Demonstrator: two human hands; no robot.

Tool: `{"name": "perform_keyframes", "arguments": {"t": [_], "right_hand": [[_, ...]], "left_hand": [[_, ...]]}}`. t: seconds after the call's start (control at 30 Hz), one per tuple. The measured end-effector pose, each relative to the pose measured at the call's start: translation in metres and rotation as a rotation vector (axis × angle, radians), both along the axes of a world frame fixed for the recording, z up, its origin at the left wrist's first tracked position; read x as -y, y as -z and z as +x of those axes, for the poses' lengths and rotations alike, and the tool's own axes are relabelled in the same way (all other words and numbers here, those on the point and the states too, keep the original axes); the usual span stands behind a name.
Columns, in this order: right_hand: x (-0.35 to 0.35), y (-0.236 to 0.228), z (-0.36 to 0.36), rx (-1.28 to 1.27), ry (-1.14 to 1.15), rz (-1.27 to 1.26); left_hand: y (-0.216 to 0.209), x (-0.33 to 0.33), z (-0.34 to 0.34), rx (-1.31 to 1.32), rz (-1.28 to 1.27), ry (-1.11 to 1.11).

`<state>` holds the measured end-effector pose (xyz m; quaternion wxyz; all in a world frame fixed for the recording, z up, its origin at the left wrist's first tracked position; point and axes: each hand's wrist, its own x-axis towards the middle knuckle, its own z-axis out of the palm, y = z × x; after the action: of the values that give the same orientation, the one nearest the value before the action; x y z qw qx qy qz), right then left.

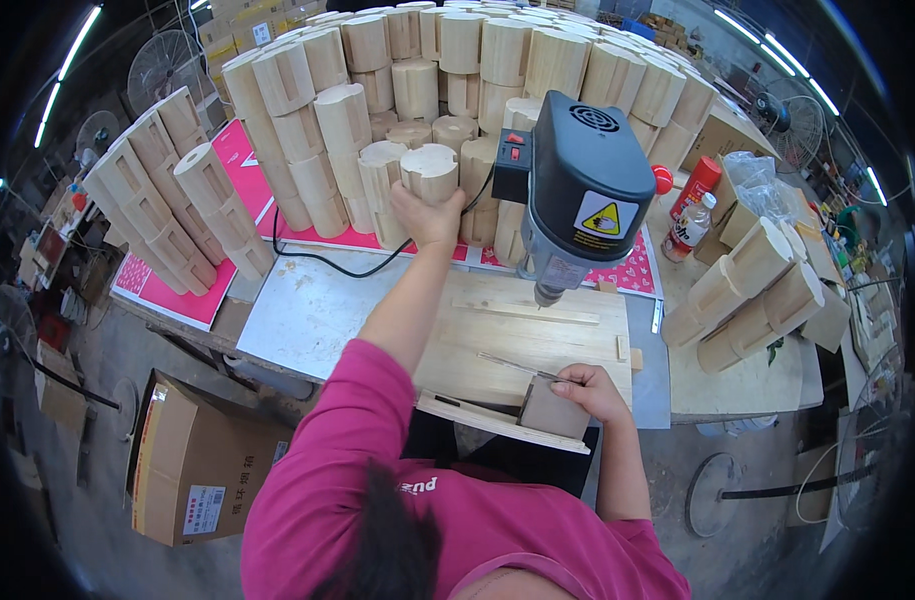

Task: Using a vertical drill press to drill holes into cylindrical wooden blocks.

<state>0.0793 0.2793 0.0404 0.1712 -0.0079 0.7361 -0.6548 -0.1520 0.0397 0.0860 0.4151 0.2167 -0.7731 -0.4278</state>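
My left hand (pixel 429 215) reaches out to the stacks and is closed round a pale wooden cylinder (pixel 429 170) with a small notch in its rim. Other notched wooden cylinders (pixel 382 170) stand close beside it. Near the front edge of a wooden board (pixel 477 345), my right hand (pixel 595 392) grips a thin metal rod-like tool (pixel 512 366), its tip pointing left. Under those fingers is a flat grey-brown piece (pixel 552 408); whether they hold it too I cannot tell. A dark drill press head (pixel 592 160) hangs over the board, its chuck (pixel 547 295) pointing down.
Tall stacks of wooden cylinders (pixel 502 50) fill the back, with more stacks at left (pixel 157 200) and right (pixel 757 290). A black cable (pixel 347 272) loops across the table. A red spray can (pixel 704 178) and a bottle (pixel 687 228) stand right. A cardboard box (pixel 202 460) sits lower left.
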Motion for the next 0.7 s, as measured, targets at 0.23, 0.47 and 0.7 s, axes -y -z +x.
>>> {"name": "perform_keyframes", "arguments": {"t": [0.23,0.47,0.7], "right_hand": [[-0.003,-0.023,0.017,-0.048,-0.050,0.034],[-0.010,-0.053,0.009,-0.468,-0.038,0.365],[-0.004,-0.042,-0.003,-0.567,0.046,0.430]], "left_hand": [[-0.042,0.071,0.110,-0.173,-0.049,0.631],[-0.080,0.093,0.199,0.316,-0.788,1.002],[-0.046,0.073,0.209,0.572,-1.052,1.058]]}}
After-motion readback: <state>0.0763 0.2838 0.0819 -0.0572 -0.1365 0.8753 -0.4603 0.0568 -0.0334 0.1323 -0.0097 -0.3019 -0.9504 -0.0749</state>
